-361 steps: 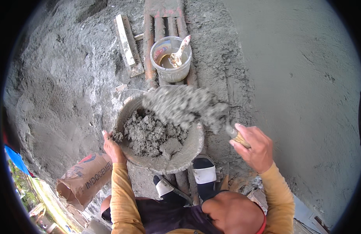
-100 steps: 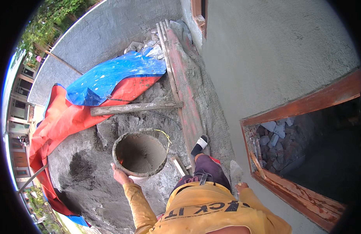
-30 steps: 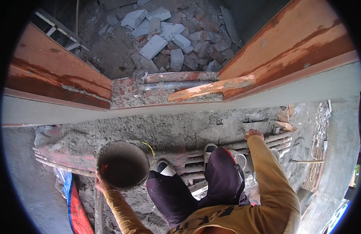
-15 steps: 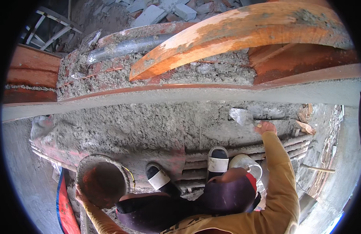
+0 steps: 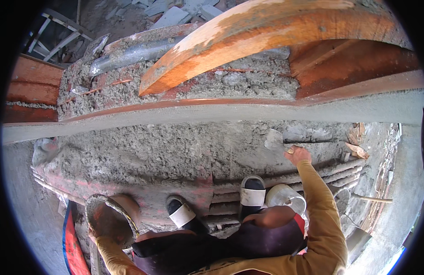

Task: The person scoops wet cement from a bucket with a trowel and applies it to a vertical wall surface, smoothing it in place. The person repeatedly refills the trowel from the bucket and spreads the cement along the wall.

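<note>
Compared with the picture of half a second before, the wall is being seen from a little nearer, and the mortar pan (image 5: 112,220) is now being shown tilted on its side at the lower left, with its reddish, emptied inside turned toward the camera. The right arm is being kept stretched toward the same place on the wall as before.

The right hand (image 5: 298,156) is being closed around the handle of a trowel (image 5: 274,140), and the grey blade is being pressed flat against the wet mortar (image 5: 184,149) that is covering the lower band of the wall. The fingers are being curled tight, so no open gap is being shown between them.

The left hand (image 5: 93,235) is being held at the lower rim of the mortar pan, and only a small part of it is being seen. It seems to be gripping the rim, but how far the fingers are closed cannot be told.

A smooth grey ledge (image 5: 221,112) is running across above the mortar, and an orange wooden plank (image 5: 267,32) is lying slanted above it. Two sandals (image 5: 252,191) are being placed on the corrugated sheet (image 5: 331,172) below the wall, with a white plastic bucket (image 5: 285,198) just beside the right foot.
</note>
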Action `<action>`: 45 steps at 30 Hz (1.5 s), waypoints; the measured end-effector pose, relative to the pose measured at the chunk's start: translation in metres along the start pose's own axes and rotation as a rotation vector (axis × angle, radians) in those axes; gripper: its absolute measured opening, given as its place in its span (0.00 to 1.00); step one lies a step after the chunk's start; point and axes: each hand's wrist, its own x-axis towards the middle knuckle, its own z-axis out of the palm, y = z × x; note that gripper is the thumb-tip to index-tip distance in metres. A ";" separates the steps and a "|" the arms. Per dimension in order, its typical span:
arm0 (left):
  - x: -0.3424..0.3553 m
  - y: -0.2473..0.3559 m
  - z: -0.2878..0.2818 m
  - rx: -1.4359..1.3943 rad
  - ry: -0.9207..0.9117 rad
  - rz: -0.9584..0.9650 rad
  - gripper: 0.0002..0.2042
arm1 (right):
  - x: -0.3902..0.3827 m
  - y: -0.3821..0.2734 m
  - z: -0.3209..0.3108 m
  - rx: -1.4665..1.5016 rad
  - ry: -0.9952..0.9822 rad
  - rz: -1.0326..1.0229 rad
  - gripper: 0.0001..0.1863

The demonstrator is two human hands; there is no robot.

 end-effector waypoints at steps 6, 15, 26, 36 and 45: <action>0.003 -0.043 0.006 -0.008 0.022 0.100 0.30 | 0.001 0.011 0.011 0.032 0.038 -0.058 0.28; -0.070 0.055 0.016 0.075 0.175 0.286 0.28 | 0.013 -0.009 0.010 0.017 -0.056 -0.025 0.30; -0.161 0.139 0.008 -0.191 -0.138 0.500 0.24 | 0.033 -0.057 -0.012 -0.009 -0.022 -0.130 0.30; -0.237 0.155 0.025 0.299 -0.115 0.793 0.29 | 0.021 -0.069 -0.004 0.117 0.002 -0.189 0.29; -0.223 0.134 -0.040 0.272 0.258 0.576 0.10 | 0.002 -0.061 0.005 0.248 0.045 -0.268 0.28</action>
